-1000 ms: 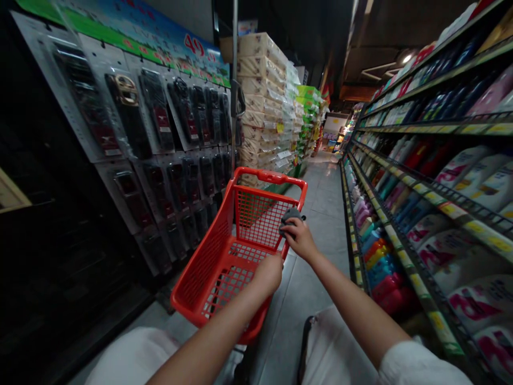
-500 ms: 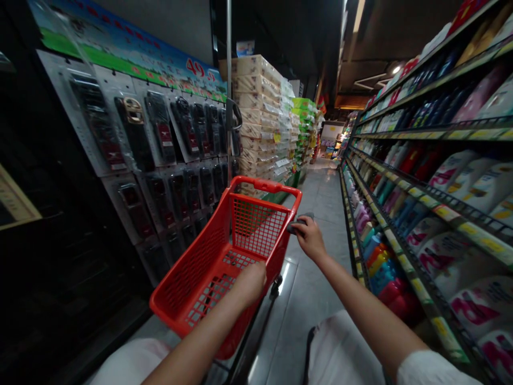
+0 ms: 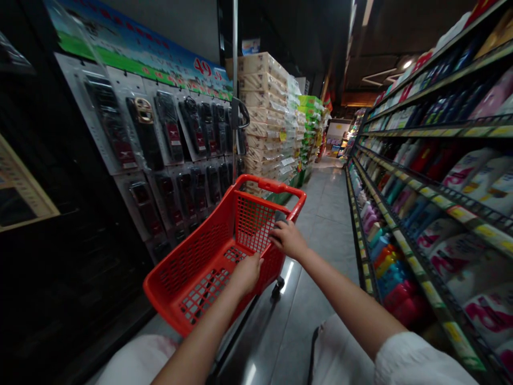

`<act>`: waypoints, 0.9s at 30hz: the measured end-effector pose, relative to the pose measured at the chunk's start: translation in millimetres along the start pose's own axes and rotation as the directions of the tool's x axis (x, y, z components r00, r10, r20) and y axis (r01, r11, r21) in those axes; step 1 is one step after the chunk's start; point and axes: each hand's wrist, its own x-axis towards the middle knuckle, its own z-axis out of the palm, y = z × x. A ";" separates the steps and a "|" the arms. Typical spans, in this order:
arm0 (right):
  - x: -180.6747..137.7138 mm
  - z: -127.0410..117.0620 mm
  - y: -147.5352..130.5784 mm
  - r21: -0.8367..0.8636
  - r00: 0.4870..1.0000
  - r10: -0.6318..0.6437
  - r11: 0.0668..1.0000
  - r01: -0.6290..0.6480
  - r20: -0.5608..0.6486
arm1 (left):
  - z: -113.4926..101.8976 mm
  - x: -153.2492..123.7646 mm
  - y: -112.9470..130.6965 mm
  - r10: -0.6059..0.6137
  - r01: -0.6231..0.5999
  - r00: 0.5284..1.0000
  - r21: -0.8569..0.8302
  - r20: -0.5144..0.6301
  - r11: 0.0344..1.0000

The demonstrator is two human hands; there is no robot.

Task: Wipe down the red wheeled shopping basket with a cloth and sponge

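A red plastic shopping cart (image 3: 182, 262) stands in front of me at a slant, its basket bare inside apart from the slotted floor and mesh walls. My left hand (image 3: 247, 274) is closed on the basket's near right rim. Just beyond it, my right hand (image 3: 289, 238) is at the same rim further forward, its fingers bent around a dark grey cloth (image 3: 280, 216). Only a small part of the cloth shows above the fingers. It lies against the rim, and its lower part is hidden by my hand.
Packaged belts (image 3: 166, 128) hang on a panel at the left beside a metal pole (image 3: 235, 69). Stacked tissue packs (image 3: 260, 101) stand behind the cart. Shelves of bottles (image 3: 425, 208) line the right side. A grey tiled floor (image 3: 320, 214) runs between, with a caster (image 3: 277, 289) on it.
My right hand has moved left and back along the cart's rim with the cloth, closer to my left hand. The view has shifted slightly left. My left hand stays on the rim.
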 end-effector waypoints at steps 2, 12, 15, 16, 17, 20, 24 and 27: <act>-3.8 -1.0 -12.1 -0.017 0.999 -0.021 1.000 0.022 0.038 | -0.5 -1.0 -7.1 0.021 -0.021 1.000 -0.020 -0.009 1.000; 33.4 -48.0 68.4 -0.065 0.858 0.482 0.864 -0.499 -0.179 | -6.4 -6.1 -41.4 0.095 -0.096 0.995 -0.051 -0.019 0.994; 22.9 -34.6 40.4 -0.083 0.915 0.373 0.918 -0.389 -0.154 | -8.8 -6.5 -51.4 0.122 -0.122 0.992 -0.020 -0.022 0.992; 17.3 -27.8 25.6 -0.092 0.952 0.278 0.953 -0.290 -0.125 | -9.6 -6.9 -53.6 0.134 -0.135 0.991 -0.019 -0.022 0.991; 11.8 -21.3 11.4 -0.098 0.982 0.168 0.980 -0.176 -0.088 | -10.5 -7.5 -55.2 0.147 -0.148 0.989 -0.024 -0.021 0.989; 3.9 -13.2 -9.1 -0.105 1.000 -0.010 0.994 0.010 0.002 | -13.5 -10.8 -56.2 0.169 -0.169 0.986 -0.033 -0.010 0.985; 20.4 -34.7 26.7 -0.140 0.971 0.224 0.962 -0.235 -0.088 | -16.0 -15.2 -53.4 0.162 -0.161 0.987 -0.028 0.003 0.986; 34.0 -50.1 48.1 -0.167 0.910 0.383 0.898 -0.407 -0.156 | -15.2 -15.2 -52.9 0.162 -0.162 0.987 -0.047 -0.007 0.986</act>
